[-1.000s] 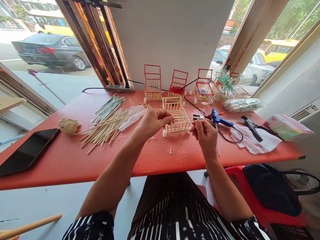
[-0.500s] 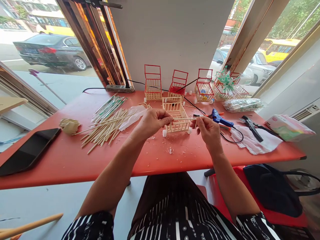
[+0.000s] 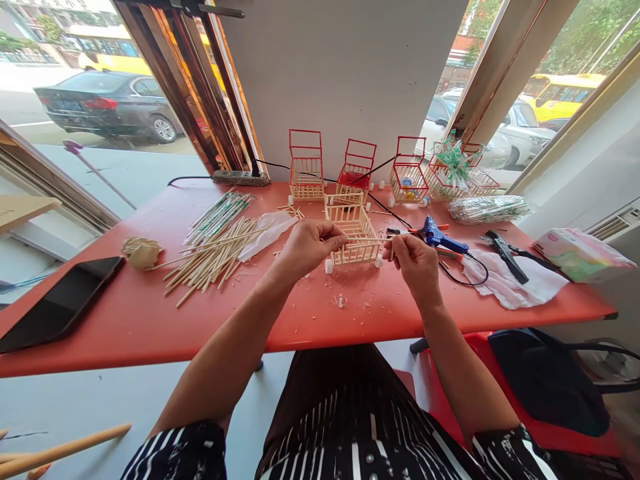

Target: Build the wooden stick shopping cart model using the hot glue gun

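My left hand [image 3: 313, 247] pinches one end of a thin wooden stick [image 3: 367, 239] between thumb and fingers. My right hand [image 3: 414, 263] is closed at the stick's other end, where a short upright piece also shows by the fingertips; whether they are joined I cannot tell. Held level, the stick passes in front of a small cart [image 3: 356, 217] built of pale sticks. The cart stands on the table on white wheels [image 3: 329, 266], and my hands partly hide its sides.
Loose sticks [image 3: 210, 260] and wrapped sticks [image 3: 220, 217] lie left on the red table [image 3: 210, 333], near a phone [image 3: 60, 303]. Several red-framed carts [image 3: 306, 167] line the wall. A blue glue gun [image 3: 435, 233], pliers [image 3: 505, 257] and a white cloth [image 3: 540, 283] lie right.
Both hands keep nearly the same pose around the stick. The view has shifted very slightly; nothing was taken up or let go.
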Tool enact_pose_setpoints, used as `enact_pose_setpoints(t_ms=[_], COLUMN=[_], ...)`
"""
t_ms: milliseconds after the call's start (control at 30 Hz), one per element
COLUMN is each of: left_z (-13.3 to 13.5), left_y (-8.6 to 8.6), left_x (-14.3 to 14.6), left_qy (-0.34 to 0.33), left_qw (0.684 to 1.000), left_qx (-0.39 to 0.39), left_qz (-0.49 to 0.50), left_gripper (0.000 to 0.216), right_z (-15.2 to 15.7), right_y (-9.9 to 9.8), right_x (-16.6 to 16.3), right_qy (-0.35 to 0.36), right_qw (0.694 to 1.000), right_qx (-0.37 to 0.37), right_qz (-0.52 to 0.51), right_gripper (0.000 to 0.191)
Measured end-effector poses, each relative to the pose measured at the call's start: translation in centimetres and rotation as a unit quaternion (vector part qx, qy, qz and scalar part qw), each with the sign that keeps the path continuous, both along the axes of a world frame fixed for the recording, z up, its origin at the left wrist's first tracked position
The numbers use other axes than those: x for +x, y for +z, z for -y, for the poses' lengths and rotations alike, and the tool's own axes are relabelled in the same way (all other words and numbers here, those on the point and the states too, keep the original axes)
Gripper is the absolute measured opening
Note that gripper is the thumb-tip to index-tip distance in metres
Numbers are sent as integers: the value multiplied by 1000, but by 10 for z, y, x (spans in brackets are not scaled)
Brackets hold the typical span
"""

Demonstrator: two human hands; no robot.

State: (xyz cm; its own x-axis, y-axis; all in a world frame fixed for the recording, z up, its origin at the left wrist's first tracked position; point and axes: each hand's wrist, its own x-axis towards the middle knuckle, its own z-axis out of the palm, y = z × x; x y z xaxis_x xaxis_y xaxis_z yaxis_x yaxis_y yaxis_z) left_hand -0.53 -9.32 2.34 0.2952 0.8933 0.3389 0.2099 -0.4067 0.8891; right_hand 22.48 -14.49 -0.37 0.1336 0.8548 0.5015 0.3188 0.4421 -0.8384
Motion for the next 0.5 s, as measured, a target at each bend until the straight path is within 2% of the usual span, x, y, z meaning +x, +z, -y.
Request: enact_pose_setpoints(t_ms=[233, 500], left_z=[1, 5], left_y=[-1, 2], left_x=[3, 4], left_qy=[-46, -41], left_qw=[997, 999], left_qx=[-48, -30], left_qz=[35, 15], left_gripper=[41, 41], right_z=[-1, 1], right_y=[-4, -4], right_x=[2, 1], right_qy=[-42, -48], right_qw=[999, 999], right_qx=[13, 17], right_qz=[-17, -20], right_gripper=[48, 44])
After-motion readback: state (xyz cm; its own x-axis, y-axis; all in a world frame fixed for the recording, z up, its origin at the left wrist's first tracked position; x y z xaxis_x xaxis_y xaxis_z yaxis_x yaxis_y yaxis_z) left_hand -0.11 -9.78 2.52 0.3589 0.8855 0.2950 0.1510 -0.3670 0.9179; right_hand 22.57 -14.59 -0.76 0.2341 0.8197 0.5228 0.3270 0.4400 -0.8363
